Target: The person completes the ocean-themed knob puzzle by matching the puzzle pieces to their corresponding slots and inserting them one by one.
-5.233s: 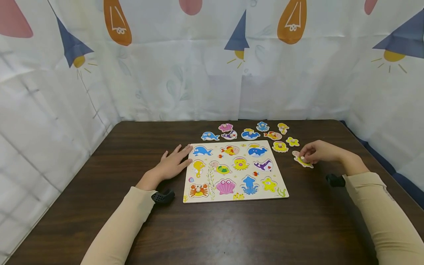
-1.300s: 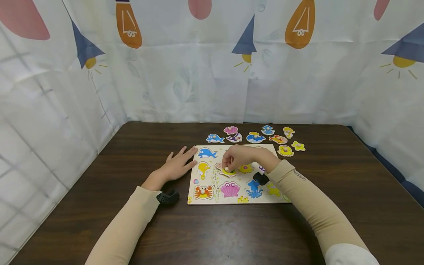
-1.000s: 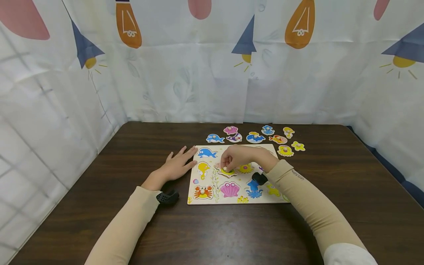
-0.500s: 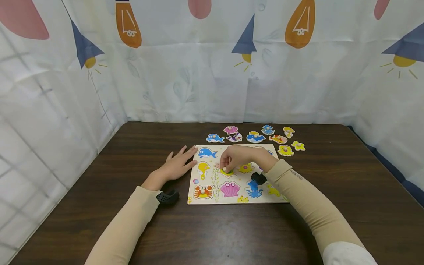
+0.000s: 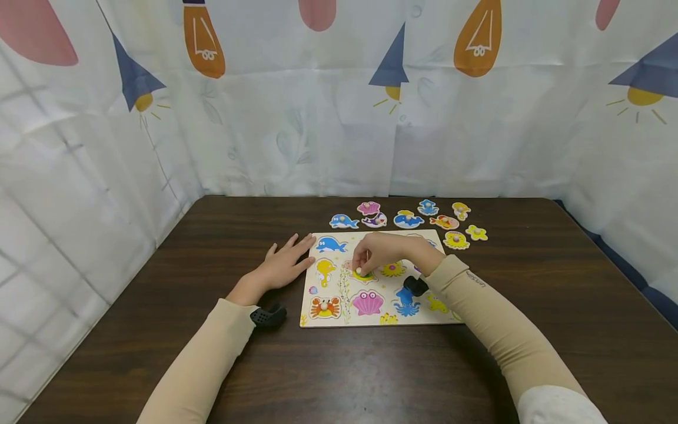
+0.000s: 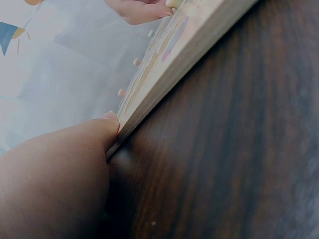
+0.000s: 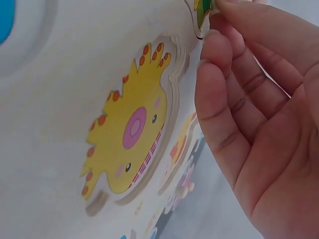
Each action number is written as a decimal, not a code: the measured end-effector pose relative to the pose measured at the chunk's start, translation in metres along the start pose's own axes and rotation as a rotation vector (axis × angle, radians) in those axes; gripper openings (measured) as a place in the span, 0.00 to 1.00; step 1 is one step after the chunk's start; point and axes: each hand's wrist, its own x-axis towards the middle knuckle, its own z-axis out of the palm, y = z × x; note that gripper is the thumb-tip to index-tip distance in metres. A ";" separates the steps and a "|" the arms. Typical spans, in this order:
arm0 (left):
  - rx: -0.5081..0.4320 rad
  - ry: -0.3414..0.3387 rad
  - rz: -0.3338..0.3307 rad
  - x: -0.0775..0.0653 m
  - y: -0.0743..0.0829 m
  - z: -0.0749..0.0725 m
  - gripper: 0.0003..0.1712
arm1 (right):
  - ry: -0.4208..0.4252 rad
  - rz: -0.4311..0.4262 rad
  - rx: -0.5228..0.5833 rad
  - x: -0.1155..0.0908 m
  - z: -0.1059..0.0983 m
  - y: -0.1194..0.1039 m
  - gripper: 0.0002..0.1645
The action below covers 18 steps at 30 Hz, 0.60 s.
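Note:
A wooden peg puzzle board (image 5: pixel 349 321) with sea-animal recesses lies on the table. My right hand (image 5: pixel 385 248) is over its middle, pinching the small knob of the turtle piece (image 5: pixel 365 278). That green and yellow piece appears to sit in the turtle recess, partly hidden by my fingers; only its edge shows in the right wrist view, near the octopus recess (image 7: pixel 127 139). My left hand (image 5: pixel 283 265) rests spread at the board's left edge, fingertips on it. The left wrist view shows the left thumb against the board's side (image 6: pixel 164 89). A crab piece (image 5: pixel 325 307) with a knob fills the lower-left recess.
Several loose knobbed pieces lie behind the board, among them a blue dolphin (image 5: pixel 344 221), a pink shell (image 5: pixel 368 208) and a blue whale (image 5: pixel 408 219). A yellow octopus (image 5: pixel 456 240) and a starfish (image 5: pixel 477 233) lie off its back right corner. A printed curtain (image 5: pixel 318 135) surrounds the table.
My right hand has carried the turtle piece from the table right of the board leftward onto it. Within the last second the piece has shifted slightly and settled lower. The left hand stays put.

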 end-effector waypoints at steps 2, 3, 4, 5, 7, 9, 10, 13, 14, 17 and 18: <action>0.003 0.000 0.002 0.000 0.000 0.000 0.39 | 0.001 -0.002 -0.003 -0.002 -0.001 0.000 0.08; 0.002 -0.001 0.002 0.000 0.001 -0.001 0.39 | 0.003 0.000 -0.003 -0.003 -0.001 0.001 0.09; 0.000 -0.003 0.002 0.000 0.001 0.000 0.39 | 0.007 0.003 -0.005 -0.005 -0.001 0.001 0.09; 0.001 -0.006 0.002 0.000 0.001 0.000 0.39 | 0.012 0.007 -0.001 -0.006 -0.002 0.002 0.10; 0.000 -0.005 0.003 0.000 0.002 0.000 0.39 | 0.029 0.018 0.011 -0.010 -0.003 0.004 0.11; -0.003 -0.003 0.002 -0.001 0.002 -0.001 0.38 | 0.048 0.030 0.026 -0.014 -0.006 0.006 0.11; -0.002 -0.002 0.001 -0.001 0.002 -0.001 0.39 | 0.059 0.032 0.035 -0.016 -0.007 0.007 0.11; 0.002 0.001 -0.001 0.000 0.002 0.000 0.39 | 0.083 0.033 0.054 -0.024 -0.011 0.010 0.11; 0.002 0.001 -0.002 -0.001 0.001 0.000 0.39 | 0.092 0.033 0.060 -0.026 -0.012 0.012 0.11; 0.005 0.001 -0.001 0.000 0.000 0.000 0.39 | 0.119 0.029 0.076 -0.035 -0.016 0.016 0.11; 0.006 0.001 0.000 0.000 0.000 0.001 0.39 | 0.131 0.026 0.086 -0.039 -0.017 0.018 0.11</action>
